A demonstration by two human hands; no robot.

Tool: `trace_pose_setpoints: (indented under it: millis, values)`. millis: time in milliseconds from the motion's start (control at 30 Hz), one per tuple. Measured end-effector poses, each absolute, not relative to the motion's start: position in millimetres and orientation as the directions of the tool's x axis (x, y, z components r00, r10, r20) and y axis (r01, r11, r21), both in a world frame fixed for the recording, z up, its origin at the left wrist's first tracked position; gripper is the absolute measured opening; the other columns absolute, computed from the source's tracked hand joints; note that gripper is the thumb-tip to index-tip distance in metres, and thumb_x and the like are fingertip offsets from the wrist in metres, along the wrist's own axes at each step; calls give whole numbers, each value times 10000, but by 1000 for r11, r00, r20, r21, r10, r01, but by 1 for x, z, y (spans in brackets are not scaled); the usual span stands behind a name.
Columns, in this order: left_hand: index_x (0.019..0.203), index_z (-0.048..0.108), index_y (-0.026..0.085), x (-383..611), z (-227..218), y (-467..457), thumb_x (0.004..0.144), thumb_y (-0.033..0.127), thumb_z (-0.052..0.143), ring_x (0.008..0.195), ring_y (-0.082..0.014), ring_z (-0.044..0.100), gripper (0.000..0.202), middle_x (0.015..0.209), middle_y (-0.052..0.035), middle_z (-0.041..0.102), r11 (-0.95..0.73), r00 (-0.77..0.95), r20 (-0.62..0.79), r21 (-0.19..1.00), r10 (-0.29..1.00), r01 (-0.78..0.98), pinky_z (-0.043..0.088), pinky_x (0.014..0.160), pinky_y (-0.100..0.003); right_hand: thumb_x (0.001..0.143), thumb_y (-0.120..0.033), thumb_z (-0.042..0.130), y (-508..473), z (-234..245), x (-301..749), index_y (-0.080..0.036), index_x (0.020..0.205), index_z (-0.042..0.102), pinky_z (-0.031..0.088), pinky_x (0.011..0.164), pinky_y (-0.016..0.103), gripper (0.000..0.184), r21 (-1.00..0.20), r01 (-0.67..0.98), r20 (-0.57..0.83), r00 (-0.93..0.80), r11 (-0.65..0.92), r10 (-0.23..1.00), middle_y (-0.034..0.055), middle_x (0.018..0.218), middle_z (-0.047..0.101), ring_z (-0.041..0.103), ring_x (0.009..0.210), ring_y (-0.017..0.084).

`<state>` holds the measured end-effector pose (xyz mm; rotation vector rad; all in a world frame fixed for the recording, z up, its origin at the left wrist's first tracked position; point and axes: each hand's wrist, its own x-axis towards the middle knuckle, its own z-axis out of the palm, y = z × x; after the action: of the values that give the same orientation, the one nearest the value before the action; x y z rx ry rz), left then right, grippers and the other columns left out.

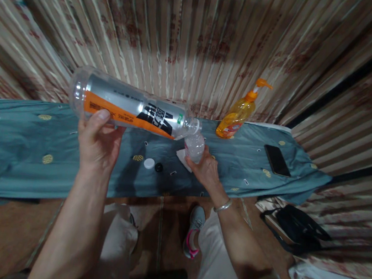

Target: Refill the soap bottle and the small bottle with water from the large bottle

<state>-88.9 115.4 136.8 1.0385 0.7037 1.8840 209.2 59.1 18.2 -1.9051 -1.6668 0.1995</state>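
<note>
My left hand [99,141] is wrapped round a large clear plastic bottle [132,104] with a silver and orange label. The bottle lies almost level in the air, its uncapped mouth pointing right. At that mouth is the top of a smaller clear plastic bottle [194,146], tilted, which my right hand [207,166] grips; whether the two rims touch I cannot tell. Behind the small bottle a folded white cloth or tissue [183,158] lies on the table. A white cap [149,163] and a small black cap [158,167] rest side by side between my hands.
A pump bottle [235,119] of orange-yellow liquid stands at the table's back edge. Right of it lies a dark phone [276,160]. Green patterned cloth [51,139] covers the long table. Curtains hang close behind, and a black bag [298,227] sits low at the right.
</note>
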Motion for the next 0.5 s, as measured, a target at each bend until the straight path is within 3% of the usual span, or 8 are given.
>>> trace_pose_setpoints:
  millis: [300,500]
  values:
    - [1195,915,345,-88,130,118,617,549,1210,1094,-298,900,680,1097,-14,934,-491,-336,369,749,867,-445,803,1006,-463,1061,-428,981,59,18,208,-126,1677,689,745,983,476,745,-505,862,263,210,-51,942,231,1217,963,945,1108,404]
    - [1204,904,340,-89,130,118,629,537,1187,1206,-356,905,670,1115,-30,931,-478,-327,362,768,873,-426,791,1103,-546,1051,-416,989,59,19,209,-176,1680,698,750,964,500,733,-492,869,272,209,-51,939,210,1177,965,949,1071,410]
